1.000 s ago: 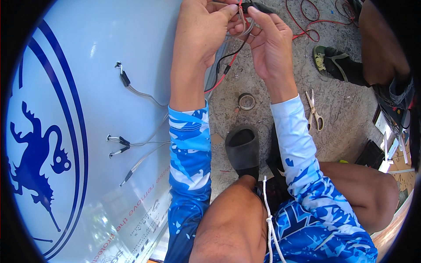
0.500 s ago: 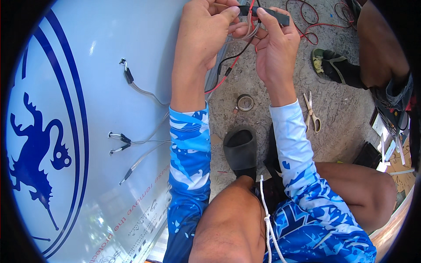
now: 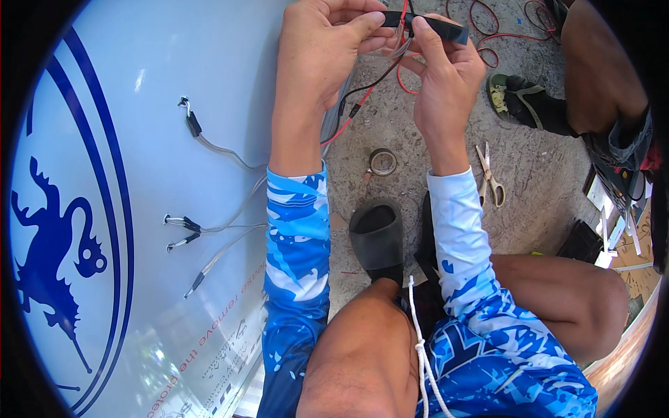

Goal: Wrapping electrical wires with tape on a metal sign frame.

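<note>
Black tape strip, smooth, flat and slightly curved, stretches between two bare hands at the top of the view. The left hand has its grip closed on one end, thumb against fingers; the right hand pinches it with the thumb, the free end sticking out beyond. Against the strip's middle, thin plastic-coated wires in red, black and grey bunch together, too tangled to count.

Left of the hands stands one glossy, pale blue panel, printed with one dark blue animal figure inside curved lines. Four grey cable ends with black sleeves are spread over its surface.

Below the hands, on rough, speckled concrete floor, lie one ring-shaped roll of tape and one pair of scissors with metal blades and cream handles. Nearer the lower edge is one dark, rounded slipper, worn on a foot. At upper right, another person's foot wears one strapped sandal.
</note>
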Demonstrator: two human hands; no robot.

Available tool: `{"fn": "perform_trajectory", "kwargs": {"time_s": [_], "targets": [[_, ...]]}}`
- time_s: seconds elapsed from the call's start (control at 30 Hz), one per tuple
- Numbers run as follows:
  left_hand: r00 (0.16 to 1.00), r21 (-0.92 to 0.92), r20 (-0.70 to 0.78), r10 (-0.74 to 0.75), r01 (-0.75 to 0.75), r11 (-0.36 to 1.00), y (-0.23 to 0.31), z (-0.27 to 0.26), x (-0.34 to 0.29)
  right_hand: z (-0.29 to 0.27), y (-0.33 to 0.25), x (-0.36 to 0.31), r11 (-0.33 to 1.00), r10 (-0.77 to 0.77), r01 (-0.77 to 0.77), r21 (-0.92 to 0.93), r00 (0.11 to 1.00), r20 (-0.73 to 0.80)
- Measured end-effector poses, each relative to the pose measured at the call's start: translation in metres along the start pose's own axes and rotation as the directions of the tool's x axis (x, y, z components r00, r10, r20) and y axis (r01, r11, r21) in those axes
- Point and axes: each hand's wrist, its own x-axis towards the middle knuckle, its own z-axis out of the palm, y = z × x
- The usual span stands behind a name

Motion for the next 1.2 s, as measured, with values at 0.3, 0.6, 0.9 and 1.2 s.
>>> {"fn": "perform_trajectory", "kwargs": {"time_s": [0.3, 0.6, 0.9, 1.2], "targets": [[0.997, 0.021, -0.014, 0.074, -0.074, 0.997, -0.01, 0.008, 0.003, 0.021, -0.027, 0.0, 0.99, -0.01, -0.001, -0.142, 0.997, -0.076], [0.975, -0.117, -0.179, 0.13, -0.152, 0.981, -0.003, 0.01, -0.011, 0.026, -0.034, 0.004, 0.923, 0.037, -0.06, -0.381, 0.997, -0.066], [0.931, -0.05, -0.248, 0.267, -0.287, 0.956, 0.036, 0.021, -0.042, 0.041, -0.045, 0.005, 0.91, -0.111, 0.133, -0.393, 0.991, 0.078], [0.819, 0.578, -0.297, 0.492, -0.256, 0.775, 0.081, 0.029, -0.066, 0.066, -0.054, -0.009, 0.842, -0.222, 0.29, -0.456, 0.955, 0.198]]}}
